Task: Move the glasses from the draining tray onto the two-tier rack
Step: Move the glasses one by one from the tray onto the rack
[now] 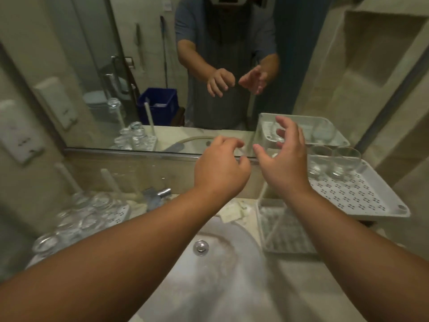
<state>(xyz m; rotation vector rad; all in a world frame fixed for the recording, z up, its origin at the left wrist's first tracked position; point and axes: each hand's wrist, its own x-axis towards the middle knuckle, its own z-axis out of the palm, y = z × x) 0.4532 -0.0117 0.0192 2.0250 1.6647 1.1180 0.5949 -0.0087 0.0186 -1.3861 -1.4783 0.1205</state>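
Left hand [220, 169]: raised above the basin, fingers loosely curled, holding nothing. Right hand [282, 159]: raised just beside it, fingers spread and bent, holding nothing. The two hands are near each other but not touching.

Left edge of the counter [234, 211]: draining tray [121, 211], perforated, carrying a cluster of glasses [86, 212] turned upside down; the view here is blurred and an exact count cannot be made. A chrome tap [160, 195] stands just beside the tray, at the counter's back edge.

Centre: white sink [232, 270] with a metal drain plug [201, 247], beneath both forearms.

Right edge of the counter: two-tier rack [362, 198]. Two glasses [334, 162] stand side by side at the far edge of the upper tier, close to the mirror [162, 66]. The lower tier [284, 231] shows under the right forearm; its contents cannot be determined.

Mirror along the back wall reflects the person, both hands and the rack.
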